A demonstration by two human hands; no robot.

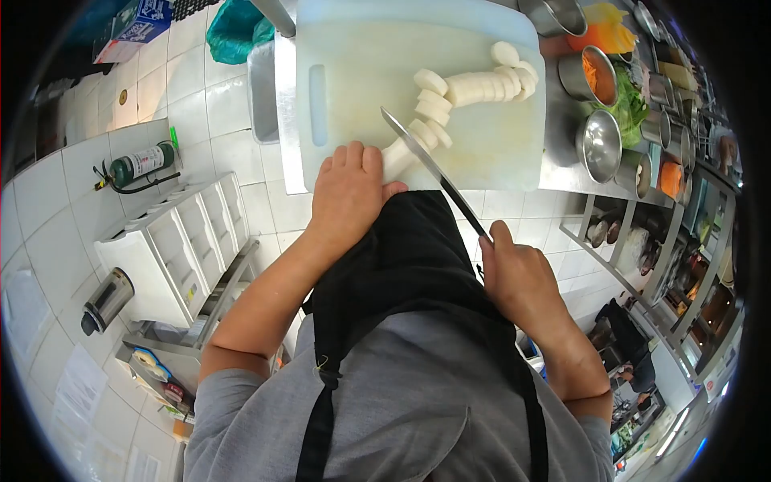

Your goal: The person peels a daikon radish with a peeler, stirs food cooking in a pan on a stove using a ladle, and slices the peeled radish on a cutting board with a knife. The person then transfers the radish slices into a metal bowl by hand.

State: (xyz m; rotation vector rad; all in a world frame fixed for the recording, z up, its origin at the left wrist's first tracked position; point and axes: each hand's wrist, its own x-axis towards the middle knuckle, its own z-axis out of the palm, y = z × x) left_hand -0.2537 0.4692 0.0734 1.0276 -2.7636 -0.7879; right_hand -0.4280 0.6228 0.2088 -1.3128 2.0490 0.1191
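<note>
A white cutting board (361, 48) lies on a metal counter. Near its front edge, my left hand (345, 197) is closed around the uncut end of a peeled white daikon radish (395, 159). My right hand (518, 273) grips the handle of a long kitchen knife (422, 153). The blade slants up and left across the daikon, just right of my left fingers; whether it has entered the flesh I cannot tell. Thick round daikon slices (478, 87) run from there up the board in a bent row, some leaning on each other.
Right of the board stand a steel bowl (600, 146), a pot of shredded orange vegetable (574, 79) and leafy greens (630, 108). A grey bin (263, 92) adjoins the board's left side. White drawers (181, 253) and a fire extinguisher (144, 165) are farther left.
</note>
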